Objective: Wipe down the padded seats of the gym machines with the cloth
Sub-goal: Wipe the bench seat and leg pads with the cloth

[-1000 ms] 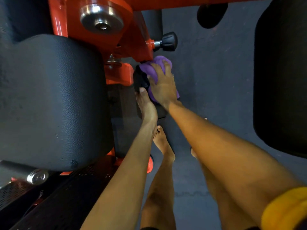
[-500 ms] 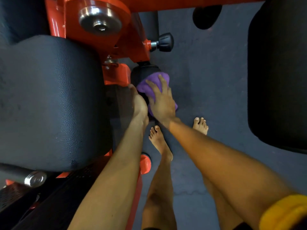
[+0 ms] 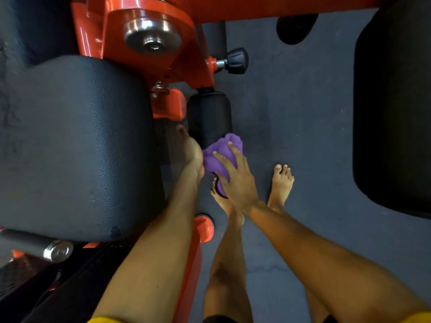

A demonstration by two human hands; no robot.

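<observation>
Dim, soft light; wide-angle bending at edges, glare on the steel bolt point(image 3: 152, 34).

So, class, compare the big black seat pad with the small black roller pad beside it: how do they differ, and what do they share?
The seat pad is broad and flattish; the roller pad is narrow and cylindrical. No hand is on the seat pad; the right hand holds a purple cloth against the roller pad's near end. Both are black padding beside the orange frame.
</observation>
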